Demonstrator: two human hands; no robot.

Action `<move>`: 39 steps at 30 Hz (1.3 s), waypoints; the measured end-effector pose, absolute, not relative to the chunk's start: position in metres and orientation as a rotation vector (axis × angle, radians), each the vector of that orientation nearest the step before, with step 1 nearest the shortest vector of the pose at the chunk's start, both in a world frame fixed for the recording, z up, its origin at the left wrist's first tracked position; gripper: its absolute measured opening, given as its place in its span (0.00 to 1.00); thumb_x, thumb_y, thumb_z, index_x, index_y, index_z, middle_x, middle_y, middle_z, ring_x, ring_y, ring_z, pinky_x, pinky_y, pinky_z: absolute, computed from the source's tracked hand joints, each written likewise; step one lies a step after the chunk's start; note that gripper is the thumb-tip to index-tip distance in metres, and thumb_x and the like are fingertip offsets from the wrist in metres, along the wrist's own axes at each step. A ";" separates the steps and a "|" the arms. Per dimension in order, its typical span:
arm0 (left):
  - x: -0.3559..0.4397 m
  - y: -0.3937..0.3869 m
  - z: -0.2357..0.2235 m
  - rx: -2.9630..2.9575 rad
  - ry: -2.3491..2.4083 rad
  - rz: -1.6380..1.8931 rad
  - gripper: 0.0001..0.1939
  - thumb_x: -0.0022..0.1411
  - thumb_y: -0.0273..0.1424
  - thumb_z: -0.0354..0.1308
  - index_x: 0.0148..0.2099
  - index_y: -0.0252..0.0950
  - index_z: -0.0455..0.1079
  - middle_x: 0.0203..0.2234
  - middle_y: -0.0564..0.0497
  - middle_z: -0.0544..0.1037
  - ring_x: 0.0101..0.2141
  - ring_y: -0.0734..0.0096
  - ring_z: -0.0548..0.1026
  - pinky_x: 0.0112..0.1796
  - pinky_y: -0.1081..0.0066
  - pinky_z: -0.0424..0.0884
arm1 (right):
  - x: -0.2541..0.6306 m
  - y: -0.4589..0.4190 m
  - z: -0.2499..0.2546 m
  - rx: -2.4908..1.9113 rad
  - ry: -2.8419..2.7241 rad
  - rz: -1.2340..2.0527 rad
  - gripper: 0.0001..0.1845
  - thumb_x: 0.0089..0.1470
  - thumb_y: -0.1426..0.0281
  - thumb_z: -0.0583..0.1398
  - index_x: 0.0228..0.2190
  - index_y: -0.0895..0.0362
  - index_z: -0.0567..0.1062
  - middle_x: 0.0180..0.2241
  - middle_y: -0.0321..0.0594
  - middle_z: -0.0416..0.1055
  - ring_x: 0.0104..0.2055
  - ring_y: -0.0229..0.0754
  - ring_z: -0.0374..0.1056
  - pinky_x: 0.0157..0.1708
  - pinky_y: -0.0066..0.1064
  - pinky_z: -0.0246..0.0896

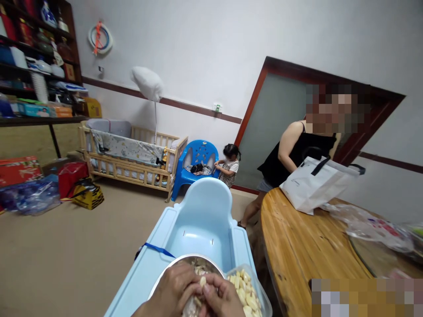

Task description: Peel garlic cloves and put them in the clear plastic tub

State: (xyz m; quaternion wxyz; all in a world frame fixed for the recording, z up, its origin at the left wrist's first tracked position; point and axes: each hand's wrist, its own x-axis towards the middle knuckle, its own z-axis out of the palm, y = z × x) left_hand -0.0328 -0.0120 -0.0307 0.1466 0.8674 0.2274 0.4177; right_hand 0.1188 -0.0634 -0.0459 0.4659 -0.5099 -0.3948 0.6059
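Head view, and the hands are down at 6 o'clock at the bottom edge. The left hand point(173, 290) and right hand point(221, 297) meet over a steel bowl point(165, 275), fingertips pressed together around a garlic clove point(202, 281) that both are pinching between them. The left also cups something pale below, likely garlic skins, but it's cut off by the frame so can't really tell. The bowl sits on the tray of a light blue baby chair point(201, 220), with bits of peel inside it.

Just beside the bowl at 5 o'clock there's a clear tub point(261, 293) full of peeled cloves point(246, 290), touching the bowl's rim or very near it.

Off at 3 o'clock is a round wooden table point(297, 246) with a white bag point(313, 182) and some plastic wrap point(373, 224) on it. A person in a black top point(297, 152) leans over the bag at 2 o'clock. At 12 o'clock a small child point(229, 165) stands by a blue plastic chair point(194, 165), and a wooden crib point(132, 156) sits at 10 o'clock, shelves point(36, 66) up at 9-10 along the wall.
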 end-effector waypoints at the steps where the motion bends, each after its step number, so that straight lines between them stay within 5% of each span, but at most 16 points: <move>1: -0.033 -0.012 -0.031 2.524 0.646 1.247 0.14 0.61 0.26 0.46 0.24 0.36 0.66 0.18 0.51 0.73 0.20 0.69 0.72 0.23 0.74 0.63 | 0.118 -0.063 -0.046 -1.264 -0.981 1.472 0.31 0.31 0.45 0.65 0.27 0.60 0.71 0.09 0.30 0.67 0.10 0.28 0.56 0.11 0.18 0.45; 6: -0.033 -0.012 -0.030 2.505 0.589 1.326 0.15 0.62 0.27 0.43 0.23 0.36 0.63 0.17 0.51 0.72 0.20 0.71 0.70 0.22 0.74 0.62 | 0.119 -0.064 -0.046 -1.289 -1.000 1.412 0.29 0.30 0.46 0.65 0.24 0.59 0.70 0.08 0.28 0.64 0.11 0.28 0.56 0.12 0.18 0.47; 10: -0.037 -0.011 -0.030 2.355 0.657 1.304 0.15 0.63 0.27 0.44 0.25 0.36 0.65 0.19 0.52 0.72 0.22 0.71 0.71 0.24 0.75 0.64 | 0.131 -0.067 -0.019 -1.389 -1.112 1.253 0.23 0.41 0.49 0.61 0.27 0.58 0.72 0.13 0.30 0.65 0.13 0.30 0.56 0.15 0.21 0.51; 15: -0.045 -0.002 -0.027 2.249 0.781 1.146 0.15 0.65 0.28 0.44 0.31 0.37 0.70 0.24 0.49 0.76 0.28 0.68 0.74 0.30 0.73 0.68 | 0.166 -0.073 0.040 -1.806 -1.745 0.338 0.13 0.52 0.70 0.54 0.38 0.58 0.74 0.30 0.43 0.75 0.31 0.43 0.70 0.31 0.30 0.59; 19: -0.054 0.011 -0.040 2.278 1.003 0.964 0.10 0.61 0.33 0.51 0.39 0.38 0.73 0.34 0.45 0.77 0.37 0.59 0.73 0.39 0.65 0.68 | 0.188 -0.075 0.051 -2.319 -2.058 0.033 0.16 0.45 0.83 0.52 0.27 0.57 0.77 0.25 0.43 0.76 0.29 0.44 0.72 0.24 0.28 0.53; 23: -0.060 0.021 -0.055 2.282 1.234 0.741 0.15 0.55 0.30 0.56 0.47 0.37 0.71 0.40 0.43 0.76 0.43 0.55 0.71 0.44 0.63 0.65 | 0.198 -0.074 0.035 -2.411 -2.132 0.029 0.14 0.42 0.84 0.55 0.24 0.58 0.78 0.23 0.45 0.77 0.28 0.46 0.73 0.22 0.27 0.50; 32: -0.059 0.022 -0.033 2.363 1.184 0.415 0.12 0.57 0.23 0.47 0.30 0.37 0.70 0.28 0.49 0.77 0.34 0.61 0.74 0.31 0.73 0.59 | 0.215 -0.067 0.005 -2.497 -2.133 -0.204 0.24 0.48 0.87 0.52 0.47 0.63 0.69 0.32 0.52 0.77 0.34 0.47 0.73 0.29 0.29 0.59; 39: -0.067 0.028 -0.034 2.319 1.100 0.384 0.10 0.51 0.24 0.48 0.23 0.35 0.68 0.23 0.53 0.75 0.30 0.64 0.73 0.29 0.74 0.56 | 0.221 -0.064 -0.008 -2.421 -2.032 -0.224 0.17 0.50 0.87 0.50 0.33 0.63 0.75 0.28 0.53 0.76 0.32 0.47 0.74 0.28 0.30 0.60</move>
